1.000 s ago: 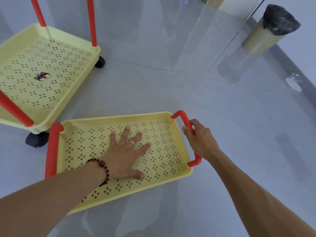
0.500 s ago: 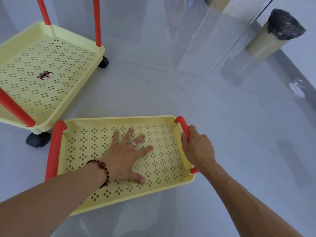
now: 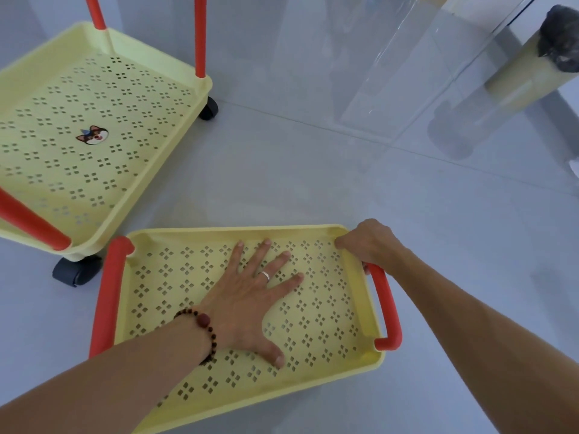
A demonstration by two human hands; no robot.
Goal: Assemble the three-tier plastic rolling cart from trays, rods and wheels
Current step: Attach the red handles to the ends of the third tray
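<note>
Head view, looking down at a pale glossy floor (image 3: 313, 183): the left hand (image 3: 247, 302) lies flat, palm down, on the perforated bottom of a loose yellow tray (image 3: 313, 339), fingers spread wide and clamped on nothing, thumb pointing toward the near edge. A silver ring sits on one finger and a dark beaded bracelet (image 3: 203, 330) circles the wrist; the forearm comes in from the lower left. The right hand (image 3: 372, 242) is curled over the tray's far right corner, closed on the upper end of the red handle (image 3: 385, 305) where it meets the rim, thumb tip inside the tray wall. Its forearm runs in from the lower right.

The tray lies on the floor, slightly rotated, with a second red handle (image 3: 108, 296) along its left short side. Just beyond that side stands the partly built cart: a yellow tier tray (image 3: 94, 145) with a small dog sticker (image 3: 93, 135), red rods (image 3: 199, 36) rising from its corners, and dark caster wheels (image 3: 75, 270) beneath. The nearest wheel sits close to the loose tray's left handle without touching. To the right and beyond the tray's far edge the floor is open. At the upper right stand a clear panel (image 3: 391, 73) and a cream cylinder capped in dark material (image 3: 532, 70).
</note>
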